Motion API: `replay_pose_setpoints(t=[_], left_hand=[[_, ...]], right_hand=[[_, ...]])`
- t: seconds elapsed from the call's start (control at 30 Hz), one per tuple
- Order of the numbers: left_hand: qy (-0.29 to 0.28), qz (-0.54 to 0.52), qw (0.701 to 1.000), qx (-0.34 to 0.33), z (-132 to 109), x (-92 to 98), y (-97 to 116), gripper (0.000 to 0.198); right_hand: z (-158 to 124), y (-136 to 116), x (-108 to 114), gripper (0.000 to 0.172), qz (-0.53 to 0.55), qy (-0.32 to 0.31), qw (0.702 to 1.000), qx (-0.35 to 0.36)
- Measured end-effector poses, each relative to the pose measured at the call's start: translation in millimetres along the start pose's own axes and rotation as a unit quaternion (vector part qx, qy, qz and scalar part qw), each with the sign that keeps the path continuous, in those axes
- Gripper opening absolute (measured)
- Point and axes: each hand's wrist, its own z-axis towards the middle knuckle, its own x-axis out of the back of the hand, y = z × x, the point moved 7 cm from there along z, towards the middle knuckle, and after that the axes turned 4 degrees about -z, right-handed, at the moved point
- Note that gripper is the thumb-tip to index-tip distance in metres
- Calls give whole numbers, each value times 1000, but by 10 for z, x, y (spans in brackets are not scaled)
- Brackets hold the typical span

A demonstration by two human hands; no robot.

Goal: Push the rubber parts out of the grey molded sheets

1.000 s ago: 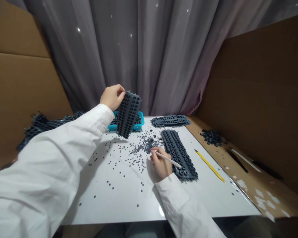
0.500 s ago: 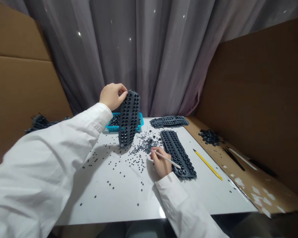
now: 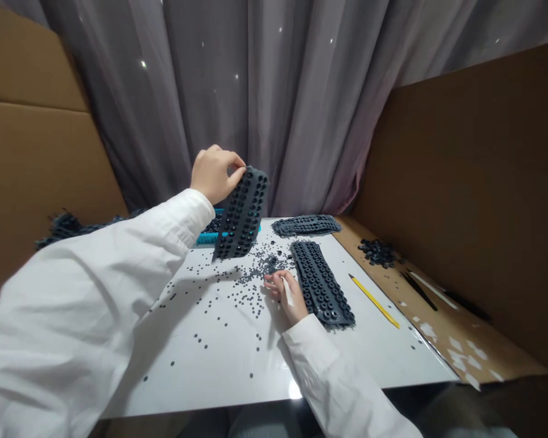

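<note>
My left hand (image 3: 215, 174) pinches the top edge of a dark grey rubber sheet full of round holes (image 3: 243, 214) and holds it hanging above the white table (image 3: 219, 359), in front of a blue tray (image 3: 206, 237). My right hand (image 3: 287, 297) rests on the table with its fingers closed round a thin white stick (image 3: 287, 292). It lies just left of a second holed rubber sheet (image 3: 320, 282) lying flat. Several small dark rubber discs (image 3: 251, 281) are scattered between the two hands.
A stack of more rubber sheets (image 3: 305, 225) lies at the table's back. A yellow pencil (image 3: 373, 292) lies right of the flat sheet. On the cardboard ledge at the right sit a pile of dark rings (image 3: 377, 252) and thin tools (image 3: 419, 291). Dark sheets (image 3: 68, 226) pile at the left.
My left hand has lifted the hanging sheet a little and tilted its lower end leftward. My right hand has turned the white stick from pointing right to lying along the hand.
</note>
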Motion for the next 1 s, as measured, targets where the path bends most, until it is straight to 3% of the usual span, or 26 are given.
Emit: replay_pose_setpoints(t=[0.23, 0.37, 0.57, 0.77, 1.0], left_hand=[[8, -19, 999, 31, -19, -9, -62, 17], [18, -27, 999, 19, -44, -24, -65, 18], [2, -10, 999, -49, -52, -106, -27, 18], [5, -5, 1000, -21, -22, -136, -130, 20], [-5, -35, 999, -27, -41, -195, -82, 18]], right_hand=[[20, -8, 9, 39, 10, 12, 1000, 13], [24, -15, 7, 38, 7, 14, 1000, 23], [22, -35, -2, 39, 3, 11, 999, 34], [24, -48, -5, 40, 4, 7, 999, 42], [39, -4, -12, 38, 6, 10, 999, 46]])
